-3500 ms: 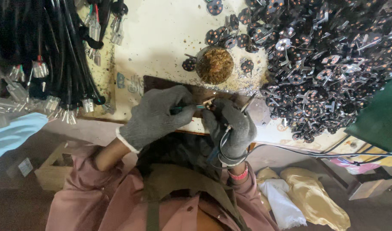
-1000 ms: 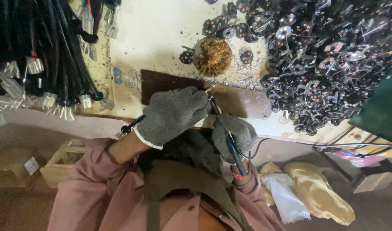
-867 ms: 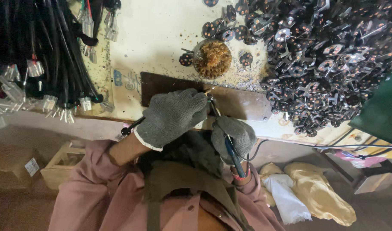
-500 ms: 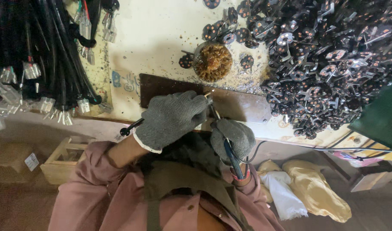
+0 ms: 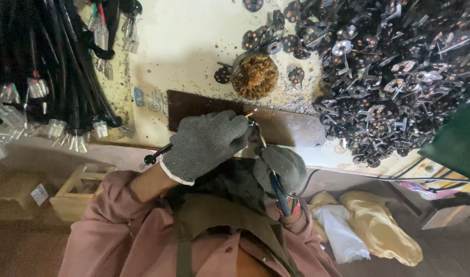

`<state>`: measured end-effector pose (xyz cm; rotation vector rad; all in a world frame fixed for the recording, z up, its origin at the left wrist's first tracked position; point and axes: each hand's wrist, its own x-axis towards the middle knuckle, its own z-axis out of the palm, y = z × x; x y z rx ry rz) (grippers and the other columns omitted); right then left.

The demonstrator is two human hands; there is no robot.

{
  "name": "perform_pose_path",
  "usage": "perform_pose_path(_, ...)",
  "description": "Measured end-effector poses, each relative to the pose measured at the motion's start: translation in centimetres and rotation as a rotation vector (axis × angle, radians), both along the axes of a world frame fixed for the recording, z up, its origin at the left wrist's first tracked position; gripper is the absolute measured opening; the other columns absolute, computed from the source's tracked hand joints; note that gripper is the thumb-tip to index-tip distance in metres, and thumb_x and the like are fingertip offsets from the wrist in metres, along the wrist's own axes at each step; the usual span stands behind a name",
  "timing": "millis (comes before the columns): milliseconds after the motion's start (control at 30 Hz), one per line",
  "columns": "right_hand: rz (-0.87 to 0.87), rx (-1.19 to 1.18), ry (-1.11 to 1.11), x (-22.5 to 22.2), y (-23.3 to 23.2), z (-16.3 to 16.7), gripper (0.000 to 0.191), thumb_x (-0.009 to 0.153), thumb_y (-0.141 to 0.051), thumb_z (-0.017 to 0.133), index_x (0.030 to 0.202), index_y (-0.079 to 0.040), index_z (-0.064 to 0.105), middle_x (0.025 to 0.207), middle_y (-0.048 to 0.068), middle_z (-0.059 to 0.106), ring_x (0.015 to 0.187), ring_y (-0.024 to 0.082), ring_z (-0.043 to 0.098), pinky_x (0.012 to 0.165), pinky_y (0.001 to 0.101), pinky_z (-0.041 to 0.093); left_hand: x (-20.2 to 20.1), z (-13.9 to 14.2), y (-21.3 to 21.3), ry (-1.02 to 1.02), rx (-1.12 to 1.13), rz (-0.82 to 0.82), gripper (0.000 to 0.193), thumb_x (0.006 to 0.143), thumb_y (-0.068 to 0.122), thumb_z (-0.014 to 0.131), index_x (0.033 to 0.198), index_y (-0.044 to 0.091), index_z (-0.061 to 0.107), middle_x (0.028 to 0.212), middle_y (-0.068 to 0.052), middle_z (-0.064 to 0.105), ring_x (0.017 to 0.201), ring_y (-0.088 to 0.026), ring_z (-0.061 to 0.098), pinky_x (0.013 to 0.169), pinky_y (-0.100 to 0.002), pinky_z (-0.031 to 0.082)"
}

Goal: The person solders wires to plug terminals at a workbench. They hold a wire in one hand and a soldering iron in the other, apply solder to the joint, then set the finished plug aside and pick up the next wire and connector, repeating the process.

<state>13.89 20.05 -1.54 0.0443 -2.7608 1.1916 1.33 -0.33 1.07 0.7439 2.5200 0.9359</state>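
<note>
Both my hands wear grey knit gloves and meet at the near edge of a dark brown plate [image 5: 291,128] on the bench. My left hand [image 5: 204,144] is closed over a small piece; a thin wire with a black tip [image 5: 154,158] sticks out from under it to the left. My right hand [image 5: 282,166] grips a blue-handled soldering iron [image 5: 276,187], whose metal tip points up to the spot just right of my left fingers. What lies under the tip is hidden by the gloves.
A round holder of brass wool [image 5: 254,76] sits beyond the plate. A big heap of dark metal disc parts [image 5: 394,66] fills the right. Black cable bundles with white plugs [image 5: 55,87] hang left. Below are a wooden crate [image 5: 81,185] and yellow and white bags [image 5: 365,225].
Since 3.5 s ago both hands have moved up onto the brown plate and the iron now points at it. Over the last second they have held almost still.
</note>
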Motion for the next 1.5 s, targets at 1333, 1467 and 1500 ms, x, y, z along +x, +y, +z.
perform_pose_path(1333, -0.418, -0.514, 0.036, 3.6, 1.1, -3.1, 0.047, 0.105, -0.04, 0.057, 0.108, 0.007, 0.059, 0.095, 0.012, 0.065, 0.08, 0.017, 0.059, 0.07, 0.0362, 0.051, 1.0, 0.4, -1.3, -0.055, 0.133, 0.072, 0.011, 0.089, 0.02, 0.071, 0.092, 0.013, 0.063, 0.081, -0.009, 0.064, 0.07, -0.034, 0.066, 0.058, -0.047, 0.051)
perform_pose_path(1467, -0.319, -0.367, -0.066, 2.4, 0.2, -0.6, 0.041, 0.102, -0.036, 0.061, 0.106, 0.005, 0.061, 0.093, 0.012, 0.066, 0.079, 0.018, 0.061, 0.069, 0.0364, 0.051, 1.2, 0.0, -0.5, -0.082, 0.105, 0.065, 0.012, 0.09, 0.022, 0.071, 0.093, 0.013, 0.064, 0.078, -0.009, 0.065, 0.067, -0.034, 0.066, 0.056, -0.048, 0.05)
perform_pose_path(1500, -0.317, -0.359, -0.071, 2.1, -0.1, 0.4, 0.04, 0.101, -0.035, 0.062, 0.105, 0.005, 0.061, 0.092, 0.012, 0.066, 0.079, 0.019, 0.061, 0.069, 0.0365, 0.051, 1.3, -0.1, -0.4, -0.105, 0.085, 0.061, 0.013, 0.09, 0.023, 0.071, 0.092, 0.013, 0.064, 0.077, -0.009, 0.065, 0.066, -0.034, 0.066, 0.054, -0.049, 0.049)
